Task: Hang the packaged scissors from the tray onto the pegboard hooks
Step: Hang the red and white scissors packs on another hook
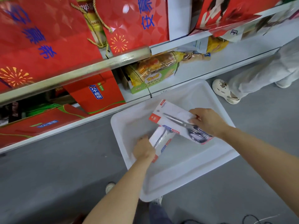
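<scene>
Gripping one scissors pack (176, 122) in the right hand (208, 122), the left hand (144, 149) clamps another pack (161, 139). Lift both level, clear of the tray (129, 125).

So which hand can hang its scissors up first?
Probably the right hand: its scissors pack is already lifted clear. The left hand is low in the tray, gripping the smaller pack.

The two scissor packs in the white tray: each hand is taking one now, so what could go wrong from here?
1. The right hand pinches the upper scissor pack only at one edge, so it may tilt or slip back into the white tray.
2. The left hand covers one end of the lower scissor pack, which lies partly under the upper one; lifting both together may snag them.
</scene>
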The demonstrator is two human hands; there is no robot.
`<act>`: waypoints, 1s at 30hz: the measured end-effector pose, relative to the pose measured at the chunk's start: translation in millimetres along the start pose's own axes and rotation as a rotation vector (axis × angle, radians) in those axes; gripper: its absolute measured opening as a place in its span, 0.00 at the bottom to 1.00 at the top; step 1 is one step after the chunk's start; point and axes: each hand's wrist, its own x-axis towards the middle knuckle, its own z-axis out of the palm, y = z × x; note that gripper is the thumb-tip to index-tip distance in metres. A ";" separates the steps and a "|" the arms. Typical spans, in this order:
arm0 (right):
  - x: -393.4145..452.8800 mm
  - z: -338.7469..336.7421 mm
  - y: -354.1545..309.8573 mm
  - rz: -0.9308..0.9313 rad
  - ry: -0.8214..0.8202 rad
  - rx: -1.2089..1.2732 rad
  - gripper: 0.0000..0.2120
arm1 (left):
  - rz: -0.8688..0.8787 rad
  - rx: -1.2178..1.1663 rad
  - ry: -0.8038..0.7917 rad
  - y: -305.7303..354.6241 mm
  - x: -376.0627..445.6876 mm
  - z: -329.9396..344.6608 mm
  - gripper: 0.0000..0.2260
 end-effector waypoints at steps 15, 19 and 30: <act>-8.9 -63.5 -123.0 0.016 -0.177 0.736 0.10 | 0.401 -0.654 -0.054 21.6 -79.8 -274.0 0.03; -16.8 -76.8 -172.6 -0.048 -0.108 0.909 0.10 | 0.443 -0.634 0.020 14.2 -99.1 -341.8 0.10; -15.2 -113.3 -351.9 -0.206 0.080 1.288 0.09 | 0.573 -1.257 0.742 -24.8 -181.8 -359.0 0.09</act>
